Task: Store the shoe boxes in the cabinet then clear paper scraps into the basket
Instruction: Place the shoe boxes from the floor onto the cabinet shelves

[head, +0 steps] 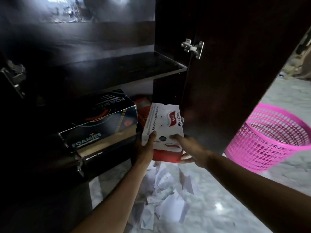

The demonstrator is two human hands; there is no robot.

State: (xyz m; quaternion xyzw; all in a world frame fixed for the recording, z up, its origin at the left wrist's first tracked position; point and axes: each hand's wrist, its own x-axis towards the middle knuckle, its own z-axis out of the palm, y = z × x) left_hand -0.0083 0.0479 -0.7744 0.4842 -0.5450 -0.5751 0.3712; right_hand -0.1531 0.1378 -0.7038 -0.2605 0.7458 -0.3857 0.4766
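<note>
I see both hands on the white shoe box [162,122], which sits at the front edge of the cabinet's [104,39] lowest shelf, its far end already inside. My left hand [145,149] grips the box's near left corner, thumb up on the lid. My right hand [193,151] holds the near right corner, one finger laid on the lid and the others curled beneath the red base. The lid reads SKECHERS.

Just left of it, a dark shoe box [99,121] printed FOAMIES rests on top of another black box [102,153] in the same compartment. Something red [143,108] lies behind the white box; I cannot tell what it is. The shelf [117,68] above carries nothing I can make out.

The cabinet door [235,64] stands open on the right. Beyond it the pink basket [271,140] stands on the floor [218,207]. White paper scraps [168,187] lie scattered on the floor just below the box and between my forearms.
</note>
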